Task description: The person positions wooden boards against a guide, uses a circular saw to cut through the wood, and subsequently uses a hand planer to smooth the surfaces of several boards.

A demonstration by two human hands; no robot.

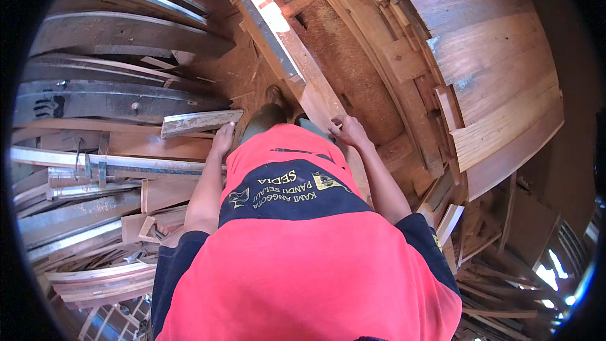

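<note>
My left hand [223, 139] hangs at my side with nothing seen in it, its fingers loosely stretched. Just ahead of it is the end of a weathered, pale grey board [202, 123]. My right hand [349, 131] is at the right edge of a long wooden plank [320, 102], with the fingers curled in. Whether it pinches something small or only rests against the plank is hidden. This plank runs from beside my body away to the upper left, and bright light falls on its far part.
Curved-looking stacks of dark and grey boards [126, 98] fill the left side. On the right stands a big pile of wide, reddish-brown planks [499, 69], with narrow strips [404, 63] along its near side. Sawdust [347, 44] covers the ground between. Wood offcuts [158, 230] lie at lower left.
</note>
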